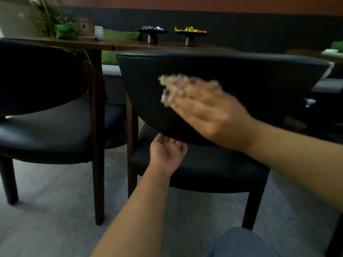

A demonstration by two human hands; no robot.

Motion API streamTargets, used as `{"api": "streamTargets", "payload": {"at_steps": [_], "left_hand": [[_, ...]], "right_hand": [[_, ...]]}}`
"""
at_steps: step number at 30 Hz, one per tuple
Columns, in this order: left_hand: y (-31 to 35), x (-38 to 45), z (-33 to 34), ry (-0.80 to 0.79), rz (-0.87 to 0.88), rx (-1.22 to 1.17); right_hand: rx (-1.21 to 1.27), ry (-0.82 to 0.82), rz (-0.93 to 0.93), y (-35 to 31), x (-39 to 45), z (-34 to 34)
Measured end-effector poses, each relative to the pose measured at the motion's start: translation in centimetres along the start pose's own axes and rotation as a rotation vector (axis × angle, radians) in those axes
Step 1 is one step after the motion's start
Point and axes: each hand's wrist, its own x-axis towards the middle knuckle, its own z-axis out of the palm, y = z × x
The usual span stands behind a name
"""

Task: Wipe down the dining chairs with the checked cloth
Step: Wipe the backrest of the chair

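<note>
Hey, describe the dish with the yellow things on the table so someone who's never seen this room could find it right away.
Look past the dark chair back to the long wooden table against the dark wall. Two small black pedestal dishes stand side by side on it. The one you want is the right-hand dish, heaped with bright yellow pieces, while its neighbour to the left holds purple and blue wrapped ones.

Grey speckled floor [55,210] fills the six o'clock area. At twelve o'clock, a dark wooden table [130,45] carries two pedestal dishes [152,35] before a charcoal wall [259,30] with a rust-red band [204,4] above. Light is dim.
</note>
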Motion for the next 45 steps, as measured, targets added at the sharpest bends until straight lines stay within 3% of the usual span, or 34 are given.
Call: {"api": "streamTargets", "payload": {"at_steps": [5, 8, 13, 18, 20, 22, 24, 25, 27, 30, 33, 35, 38, 42, 45], "left_hand": [[0.9, -0.4, 0.4, -0.006, -0.074, 0.113], [1.3, 0.0, 0.9, 0.106, -0.044, 0.126], [0.3, 0.2, 1.2, 0.179, 0.027, 0.073], [-0.1, -0.3, 1.9, 0.188, 0.093, 0.156], [-0.5, -1.0, 2.5, 0.264, 0.144, 0.304], [-0.5, -1.7, 3.0, 0.434, 0.251, 0.58], [0.2, -2.1, 2.9, 0.559, 0.509, 0.937], [0.8, -2.4, 3.0, 0.557, 0.641, 1.082], [2.2, -3.4, 3.6, 0.484, 0.882, 1.338], [4.9, -4.7, 5.5, 0.218, 1.308, 1.727], [7.9, -5.2, 8.2, -0.02, 1.567, 2.042], [9.0, -5.1, 9.8, -0.128, 1.653, 2.168], [9.5, -4.7, 10.1, -0.167, 1.716, 2.149], [9.6, -4.9, 9.8, -0.082, 1.676, 2.154], [9.0, -5.7, 10.3, -0.02, 1.633, 2.225]], "right_hand": [[0.089, -0.392, -0.188, -4.2, -5.0, 3.2], [0.161, -0.283, -0.138, -2.2, -3.4, 0.6], [-0.014, 0.038, 0.088, 0.8, -2.0, -1.6], [0.089, -0.223, -0.051, -3.6, -5.5, 1.7], [0.124, -0.173, 0.017, -2.7, -4.8, 0.5], [0.071, -0.01, 0.163, -1.0, -3.3, -1.2], [0.011, 0.14, 0.307, -0.3, -2.2, -1.8], [0.009, 0.166, 0.327, -0.7, -2.3, -1.3], [0.071, 0.055, 0.245, -2.8, -3.7, 0.9], [0.124, -0.125, 0.102, -4.5, -5.4, 2.0], [0.012, 0.095, 0.26, -1.0, -3.6, -1.4], [-0.115, 0.325, 0.429, 1.7, -2.4, -2.8], [-0.143, 0.458, 0.525, 1.8, -1.7, -1.6], [-0.131, 0.427, 0.518, 0.9, -1.6, -0.7], [-0.151, 0.298, 0.392, 1.0, -2.0, -1.9]]}}
